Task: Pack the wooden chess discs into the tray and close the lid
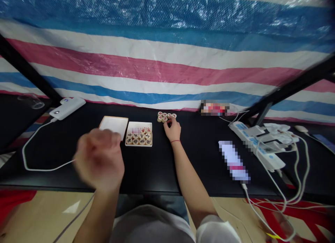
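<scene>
Xiangqi pieces (160,118) with red characters stand grouped on the black desk. My right hand (173,130) reaches to the near right of this group, fingers bent and closed around a xiangqi piece that they largely hide. Left of it, an open white box (138,144) holds several pieces, mostly with black characters and a couple with red; its upper left part shows a bare printed bottom. The box's lid (114,124) lies beside it, partly covered by my left hand (101,159). That hand is raised close to the camera, curled but smeared by motion.
A white power bank (68,107) with a cable (36,169) lies at the back left. To the right are a pixelated phone (234,161) on a cable and a power strip (258,145) loaded with chargers. A striped tarp (157,58) hangs behind the desk.
</scene>
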Demonstrator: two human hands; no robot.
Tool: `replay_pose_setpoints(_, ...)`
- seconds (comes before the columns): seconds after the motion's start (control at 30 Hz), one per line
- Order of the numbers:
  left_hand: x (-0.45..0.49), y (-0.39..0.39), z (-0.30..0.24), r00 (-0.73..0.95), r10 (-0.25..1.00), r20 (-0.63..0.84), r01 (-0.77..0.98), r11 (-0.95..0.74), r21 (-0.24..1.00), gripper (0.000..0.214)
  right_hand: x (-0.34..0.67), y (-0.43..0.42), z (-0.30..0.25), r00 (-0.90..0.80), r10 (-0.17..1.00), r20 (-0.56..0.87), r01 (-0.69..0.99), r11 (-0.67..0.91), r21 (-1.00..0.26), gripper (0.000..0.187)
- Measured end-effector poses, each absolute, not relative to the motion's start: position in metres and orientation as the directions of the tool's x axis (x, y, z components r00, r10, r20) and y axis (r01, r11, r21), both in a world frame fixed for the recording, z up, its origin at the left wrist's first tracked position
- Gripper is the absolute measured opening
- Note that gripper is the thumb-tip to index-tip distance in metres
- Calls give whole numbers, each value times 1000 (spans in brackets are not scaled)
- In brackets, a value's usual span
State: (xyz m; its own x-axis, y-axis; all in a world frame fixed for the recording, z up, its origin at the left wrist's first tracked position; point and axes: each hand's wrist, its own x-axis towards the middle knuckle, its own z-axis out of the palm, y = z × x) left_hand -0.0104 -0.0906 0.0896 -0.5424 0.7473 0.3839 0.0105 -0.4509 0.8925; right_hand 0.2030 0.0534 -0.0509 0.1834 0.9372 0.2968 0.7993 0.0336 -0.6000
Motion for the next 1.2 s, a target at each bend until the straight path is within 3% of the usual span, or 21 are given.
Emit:
replay_pose_setpoints(0.07, -12, -54, 86, -553, 730, 402, 102, -420, 902, 29, 203, 54, -51, 185, 936, 300, 799, 35, -600, 32)
replay_pose_setpoints(0.13, -16, -23, 69, -352, 851, 391, 377, -254, 891, 24, 203, 54, -50, 186, 933, 308, 789, 45, -613, 32)
replay_pose_setpoints(0.23, -18, 3, 37, -67, 953, 294, 770, -137, 623, 25, 202, 52, -46, 208, 911, 355, 769, 72, -635, 29)
replay_pose_setpoints(0.33, -10, 6, 15, -28, 984, 174, 925, -41, 378, 29, 195, 44, -36, 204, 855, 477, 775, 157, -612, 22)
replay_pose_setpoints(0.4, -3, 2, 8, 11, 988, 155, 950, -59, 308, 31, 187, 34, -28, 107, 868, 485, 755, 247, -608, 22)
replay_pose_setpoints(0.47, 1, -1, 4, 31, 988, 153, 959, -73, 275, 32, 177, 25, -21, -35, 913, 406, 701, 312, -641, 27)
replay_pose_setpoints(0.63, 1, -3, -4, 20, 984, 177, 962, -67, 264, 29, 159, 13, -19, -287, 909, 302, 618, 417, -666, 31)
replay_pose_setpoints(0.83, 0, -5, -6, 40, 974, 225, 952, -105, 288, 26, 153, 15, -24, -250, 935, 251, 694, 354, -627, 28)
replay_pose_setpoints(1.0, 1, -4, 0, 16, 953, 303, 922, -131, 365, 19, 153, 13, -23, -148, 936, 318, 655, 334, -678, 32)
replay_pose_setpoints(1.2, 5, -4, -3, -46, 873, 486, 802, -258, 539, 21, 150, 8, -20, -214, 822, 528, 541, 550, -637, 37)
